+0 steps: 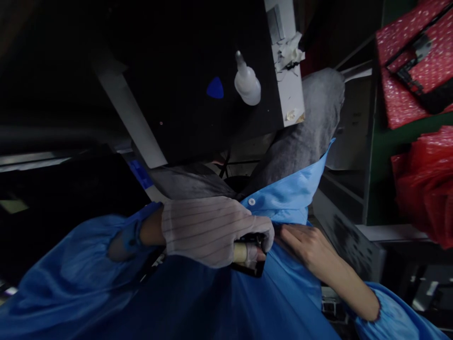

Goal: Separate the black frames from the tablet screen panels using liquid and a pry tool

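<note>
My left hand wears a white striped glove, with yellowish and clear wrapping on the thumb. Its fingers are curled round a small dark flat object held low against my blue coat. Most of that object is hidden by the glove, and its kind cannot be made out. Just to its right is my bare right hand, fingers bent and pressed together at the coat front. Whatever lies between those fingertips is too dark to see.
On the black mat ahead stand a white nozzle bottle and a blue triangular pick. Crumpled scraps lie on the white table edge. At right, red bubble wrap carries a dark frame part, near red bags.
</note>
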Motion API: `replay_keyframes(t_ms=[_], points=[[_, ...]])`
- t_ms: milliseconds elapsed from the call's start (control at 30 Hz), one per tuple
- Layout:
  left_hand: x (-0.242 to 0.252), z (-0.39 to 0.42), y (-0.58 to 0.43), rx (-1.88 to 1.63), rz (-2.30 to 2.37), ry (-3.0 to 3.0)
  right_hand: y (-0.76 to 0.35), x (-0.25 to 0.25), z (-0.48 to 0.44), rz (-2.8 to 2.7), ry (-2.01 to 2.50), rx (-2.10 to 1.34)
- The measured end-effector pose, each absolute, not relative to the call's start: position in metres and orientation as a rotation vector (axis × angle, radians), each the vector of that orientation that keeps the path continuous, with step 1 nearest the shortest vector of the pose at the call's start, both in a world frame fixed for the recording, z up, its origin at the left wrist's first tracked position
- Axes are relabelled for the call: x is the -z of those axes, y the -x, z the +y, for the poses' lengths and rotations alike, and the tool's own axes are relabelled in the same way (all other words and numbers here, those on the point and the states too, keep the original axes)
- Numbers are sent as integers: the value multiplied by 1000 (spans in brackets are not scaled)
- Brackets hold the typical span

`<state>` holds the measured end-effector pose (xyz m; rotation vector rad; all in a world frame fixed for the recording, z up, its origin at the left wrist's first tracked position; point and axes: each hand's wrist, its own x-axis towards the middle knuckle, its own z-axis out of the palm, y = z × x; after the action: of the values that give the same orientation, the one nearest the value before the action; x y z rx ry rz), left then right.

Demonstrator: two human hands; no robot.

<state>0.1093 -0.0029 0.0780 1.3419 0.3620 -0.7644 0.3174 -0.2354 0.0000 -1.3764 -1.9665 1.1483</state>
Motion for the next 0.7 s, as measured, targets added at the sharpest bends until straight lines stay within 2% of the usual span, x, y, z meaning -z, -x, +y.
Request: replay_keyframes(t_ms=[300, 700], points=[[-77, -1, -111, 742, 360, -1354, -319, 5, -239, -1976, 1393, -1270], [-77, 6, -111, 751, 415, -1278, -316, 4, -231, -1929, 1410, -1166]])
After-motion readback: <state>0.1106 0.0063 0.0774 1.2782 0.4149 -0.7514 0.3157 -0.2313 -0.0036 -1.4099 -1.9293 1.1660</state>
